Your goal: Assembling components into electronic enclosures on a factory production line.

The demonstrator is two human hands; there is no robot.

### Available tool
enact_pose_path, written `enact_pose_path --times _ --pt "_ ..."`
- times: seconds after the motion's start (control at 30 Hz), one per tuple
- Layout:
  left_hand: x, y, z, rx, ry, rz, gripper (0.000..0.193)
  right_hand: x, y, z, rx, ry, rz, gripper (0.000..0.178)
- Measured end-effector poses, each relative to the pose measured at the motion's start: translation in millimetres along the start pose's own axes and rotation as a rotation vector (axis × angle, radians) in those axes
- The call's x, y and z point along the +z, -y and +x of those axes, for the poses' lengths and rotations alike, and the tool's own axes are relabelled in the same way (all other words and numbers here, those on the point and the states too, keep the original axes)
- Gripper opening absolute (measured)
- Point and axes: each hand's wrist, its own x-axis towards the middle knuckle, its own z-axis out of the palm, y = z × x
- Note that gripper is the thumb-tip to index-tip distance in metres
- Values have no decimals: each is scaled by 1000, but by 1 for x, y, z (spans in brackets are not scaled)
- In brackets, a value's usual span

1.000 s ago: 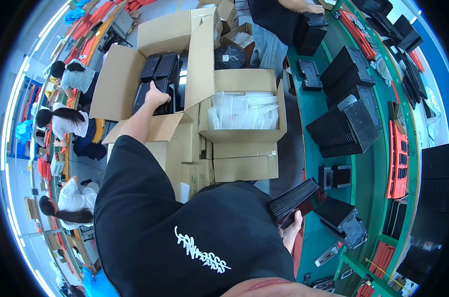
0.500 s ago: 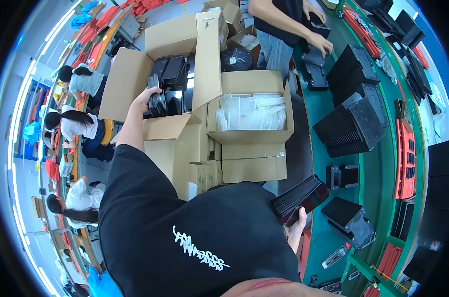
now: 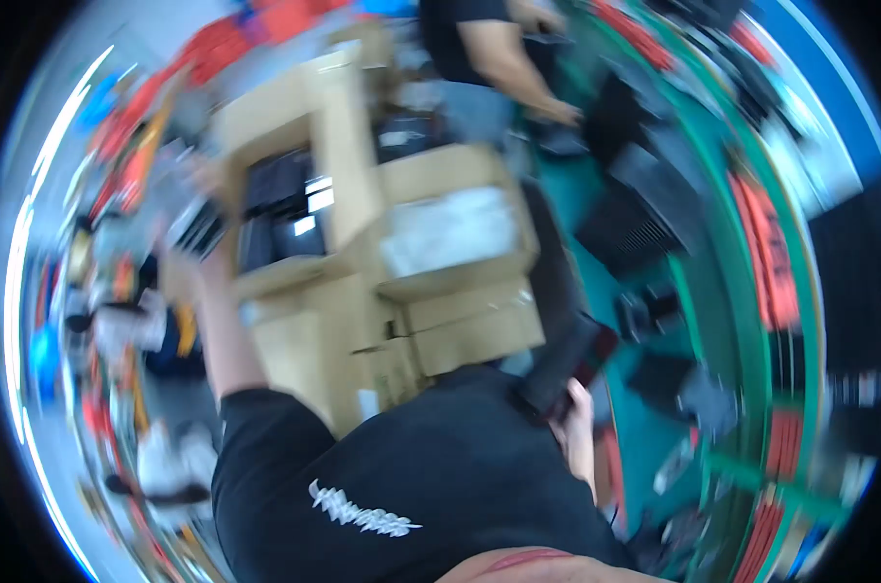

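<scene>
My left hand (image 3: 180,199), smeared by motion, is raised just left of an open cardboard carton (image 3: 348,155). It grips a small stack of thin black panels (image 3: 198,228); the fingers are blurred. Inside the carton lie more black glossy parts (image 3: 285,199). On the right, close to my body, my right hand (image 3: 575,416) is closed around the lower end of a thicker stack of black panels (image 3: 563,367), tilted up to the right. A second carton (image 3: 460,277) to the right of the first holds translucent plastic sleeves (image 3: 452,231).
A green workbench (image 3: 644,466) runs along the right, bearing black ribbed stacks (image 3: 630,219) and a black bracket-like part (image 3: 649,313). At the far side a co-worker's arm (image 3: 518,73) reaches over it. Other people sit at benches on the left.
My left hand has come up out of the carton and swung left, carrying its black panels. My right hand keeps its stack. The whole view has shifted and blurred.
</scene>
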Motion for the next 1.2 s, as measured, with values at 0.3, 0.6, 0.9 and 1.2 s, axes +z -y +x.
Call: enact_pose_path --times 0.3,0.6,0.9,1.2 --pt "124 171 -39 -633 614 -592 115 17 45 -50 -452 2 110 56" --pt "215 355 -186 -1405 463 -887 132 -117 45 -177 -808 -377 426 47" --pt "311 439 -227 -1509 764 -687 133 -407 105 -245 -504 -1434 -310 71" --pt "362 453 -284 -1569 722 -737 130 -530 190 -188 479 -1797 -1300 75"
